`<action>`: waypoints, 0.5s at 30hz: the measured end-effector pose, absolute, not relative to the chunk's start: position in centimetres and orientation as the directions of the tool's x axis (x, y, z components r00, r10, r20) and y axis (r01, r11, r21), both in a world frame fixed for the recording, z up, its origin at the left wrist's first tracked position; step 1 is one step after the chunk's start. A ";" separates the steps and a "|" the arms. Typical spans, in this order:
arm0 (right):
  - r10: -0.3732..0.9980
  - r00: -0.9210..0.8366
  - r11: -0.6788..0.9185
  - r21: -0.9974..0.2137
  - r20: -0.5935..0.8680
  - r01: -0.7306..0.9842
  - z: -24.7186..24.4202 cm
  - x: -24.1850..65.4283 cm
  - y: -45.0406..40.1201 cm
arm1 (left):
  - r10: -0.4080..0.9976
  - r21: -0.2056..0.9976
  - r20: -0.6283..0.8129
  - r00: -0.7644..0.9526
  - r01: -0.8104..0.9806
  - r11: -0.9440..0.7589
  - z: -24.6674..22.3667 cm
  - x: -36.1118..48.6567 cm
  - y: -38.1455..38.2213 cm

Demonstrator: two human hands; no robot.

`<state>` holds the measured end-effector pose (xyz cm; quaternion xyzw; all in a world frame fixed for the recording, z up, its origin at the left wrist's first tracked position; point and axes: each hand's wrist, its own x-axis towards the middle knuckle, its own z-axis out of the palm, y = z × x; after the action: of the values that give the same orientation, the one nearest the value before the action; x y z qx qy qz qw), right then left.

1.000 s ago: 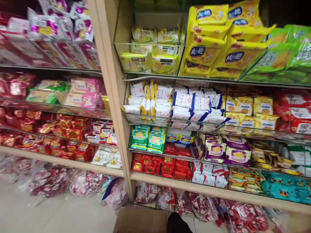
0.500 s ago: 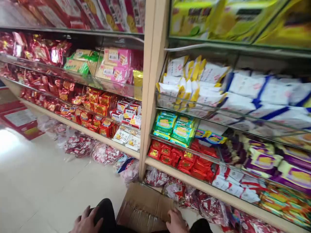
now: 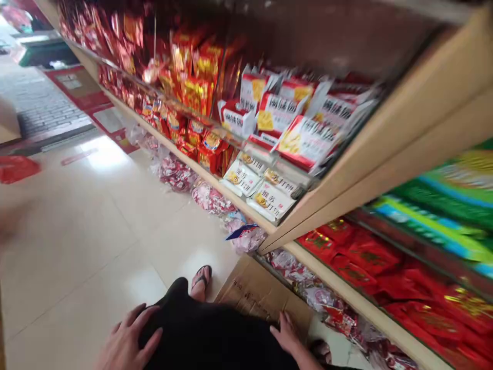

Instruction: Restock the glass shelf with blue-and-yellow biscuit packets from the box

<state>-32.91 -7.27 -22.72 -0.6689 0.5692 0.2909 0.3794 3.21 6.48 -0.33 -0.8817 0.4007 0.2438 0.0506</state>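
My left hand (image 3: 129,339) rests on the black cloth over my knee at the bottom left, fingers spread, holding nothing. At the bottom right my right hand (image 3: 287,334) has its fingers apart and empty, over the cardboard box (image 3: 250,288); whether it touches the box I cannot tell. Black clothing (image 3: 215,334) covers my legs between the hands. The brown box lies on the floor against the foot of the shelf unit (image 3: 385,149). White and red snack packets (image 3: 304,141) stand on the shelf above, with flat white packets (image 3: 269,198) below them.
Red packets (image 3: 362,257) fill the lower right shelf, beneath blurred green ones (image 3: 454,205). Clear bags of wrapped sweets (image 3: 210,198) line the floor under the shelves. A sandaled foot (image 3: 201,282) is beside the box. A red bag (image 3: 17,168) lies at the left.
The view has moved closer to the shelves and turned left, showing more floor and a doorway. Both hands remain low, near the legs. More black clothing and a foot now show.
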 end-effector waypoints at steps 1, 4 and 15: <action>-0.535 0.196 -0.070 -0.187 -0.822 -0.980 -23.4 -32.7 -7.0 | -0.679 0.098 -0.463 0.570 -0.728 -0.678 -0.1 2.9 6.2; -0.519 0.214 -0.076 -0.204 -0.828 -0.976 -24.9 -32.2 -6.1 | -0.675 0.089 -0.463 0.575 -0.727 -0.681 0.4 2.0 5.3; -0.649 0.181 -0.182 -0.080 -0.739 -0.980 -24.0 -30.4 -2.8 | -0.630 0.069 -0.499 0.595 -0.697 -0.713 0.4 0.7 3.6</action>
<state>-30.40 -2.81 -23.97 -0.7127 0.5713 0.2883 0.2875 0.70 3.57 0.40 -0.8905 0.3727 0.2523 0.0666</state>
